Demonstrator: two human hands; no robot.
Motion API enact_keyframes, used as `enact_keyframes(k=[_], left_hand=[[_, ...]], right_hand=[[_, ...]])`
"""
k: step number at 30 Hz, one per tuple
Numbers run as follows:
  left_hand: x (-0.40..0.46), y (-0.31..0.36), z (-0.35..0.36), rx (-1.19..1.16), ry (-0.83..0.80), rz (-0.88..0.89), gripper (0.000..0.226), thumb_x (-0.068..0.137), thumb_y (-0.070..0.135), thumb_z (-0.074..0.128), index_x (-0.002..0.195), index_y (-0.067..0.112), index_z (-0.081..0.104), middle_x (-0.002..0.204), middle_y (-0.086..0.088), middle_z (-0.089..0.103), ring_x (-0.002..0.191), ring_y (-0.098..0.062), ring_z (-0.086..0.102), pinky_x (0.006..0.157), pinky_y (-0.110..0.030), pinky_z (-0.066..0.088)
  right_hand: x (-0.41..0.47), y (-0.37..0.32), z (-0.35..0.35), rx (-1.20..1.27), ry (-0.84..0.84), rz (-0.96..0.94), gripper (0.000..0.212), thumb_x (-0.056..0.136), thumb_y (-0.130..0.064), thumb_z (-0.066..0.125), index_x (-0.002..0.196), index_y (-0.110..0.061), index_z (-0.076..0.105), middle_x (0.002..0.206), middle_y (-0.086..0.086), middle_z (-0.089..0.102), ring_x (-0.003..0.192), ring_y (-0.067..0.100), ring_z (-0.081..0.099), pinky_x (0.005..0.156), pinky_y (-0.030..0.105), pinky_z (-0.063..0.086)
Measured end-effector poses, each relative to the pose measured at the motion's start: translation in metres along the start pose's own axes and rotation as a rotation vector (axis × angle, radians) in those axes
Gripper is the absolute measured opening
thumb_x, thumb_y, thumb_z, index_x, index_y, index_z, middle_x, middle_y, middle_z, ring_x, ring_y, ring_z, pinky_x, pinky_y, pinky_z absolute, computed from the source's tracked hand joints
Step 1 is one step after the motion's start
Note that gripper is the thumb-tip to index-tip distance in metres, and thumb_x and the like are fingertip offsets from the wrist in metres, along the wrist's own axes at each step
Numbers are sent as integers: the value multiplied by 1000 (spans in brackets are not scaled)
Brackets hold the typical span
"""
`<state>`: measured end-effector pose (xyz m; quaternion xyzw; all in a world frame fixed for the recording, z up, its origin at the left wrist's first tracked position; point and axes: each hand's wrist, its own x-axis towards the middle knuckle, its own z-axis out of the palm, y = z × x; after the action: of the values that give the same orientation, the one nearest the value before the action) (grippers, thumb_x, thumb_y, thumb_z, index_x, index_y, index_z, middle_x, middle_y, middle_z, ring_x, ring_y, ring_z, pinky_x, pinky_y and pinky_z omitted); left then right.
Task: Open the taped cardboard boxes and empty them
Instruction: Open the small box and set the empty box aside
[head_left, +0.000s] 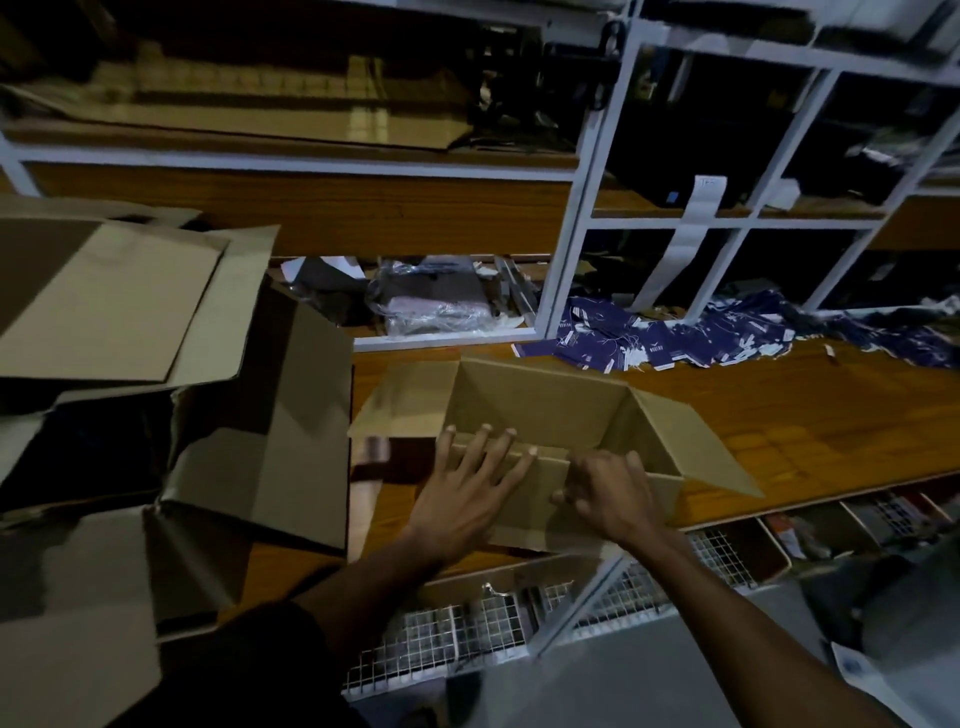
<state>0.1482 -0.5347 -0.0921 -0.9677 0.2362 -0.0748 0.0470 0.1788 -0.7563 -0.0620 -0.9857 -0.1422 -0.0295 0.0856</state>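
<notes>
From the head view, a heap of opened cardboard boxes crowds my nine o'clock, flaps splayed, its edge just beside the box I work on. Navy printed packets lie scattered at one o'clock; a plastic-wrapped bundle sits at twelve. The open cardboard box lies straight ahead, flaps out. My left grip lies spread flat on its near flap; my right grip curls round that flap's edge. Wooden counter, white shelving frame behind, dim room.
</notes>
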Motion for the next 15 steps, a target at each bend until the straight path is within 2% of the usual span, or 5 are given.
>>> enact_keyframes(k=[3, 6, 10, 13, 15], left_hand=[[2, 0, -20, 92, 111, 25, 123, 72, 46, 80, 161, 25, -2, 166, -17, 13, 151, -43, 17, 111, -74, 11], [4, 4, -50, 187, 229, 21, 131, 66, 52, 82, 161, 24, -2, 164, -17, 12, 150, -42, 17, 111, -75, 11], [-2, 13, -98, 257, 384, 11, 134, 67, 58, 80, 160, 21, -10, 165, -16, 1, 150, -42, 5, 108, -81, 3], [-9, 7, -139, 299, 470, -49, 140, 66, 61, 79, 157, 22, -19, 164, -16, -3, 150, -42, 1, 106, -82, -6], [-20, -2, -167, 326, 504, -98, 141, 64, 64, 80, 158, 22, -16, 162, -16, 2, 149, -42, 6, 106, -81, -8]], right_hand=[[-10, -2, -33, 33, 81, -8, 26, 81, -47, 73, 94, -25, 67, 98, -2, 74, 95, 22, 65, 84, 37, 34], [-26, -9, -75, 29, 160, -14, 28, 79, -47, 76, 88, -24, 65, 93, 2, 74, 91, 26, 65, 82, 37, 34], [-45, -27, -137, -1, 299, -63, 27, 78, -42, 77, 83, -24, 57, 90, 3, 71, 88, 27, 63, 71, 36, 19], [-51, -49, -179, 2, 392, -116, 23, 79, -38, 76, 89, -22, 63, 93, 2, 72, 91, 25, 63, 77, 36, 25], [-53, -69, -200, 16, 451, -170, 24, 80, -37, 76, 92, -20, 64, 93, 3, 71, 91, 25, 62, 82, 36, 28]])
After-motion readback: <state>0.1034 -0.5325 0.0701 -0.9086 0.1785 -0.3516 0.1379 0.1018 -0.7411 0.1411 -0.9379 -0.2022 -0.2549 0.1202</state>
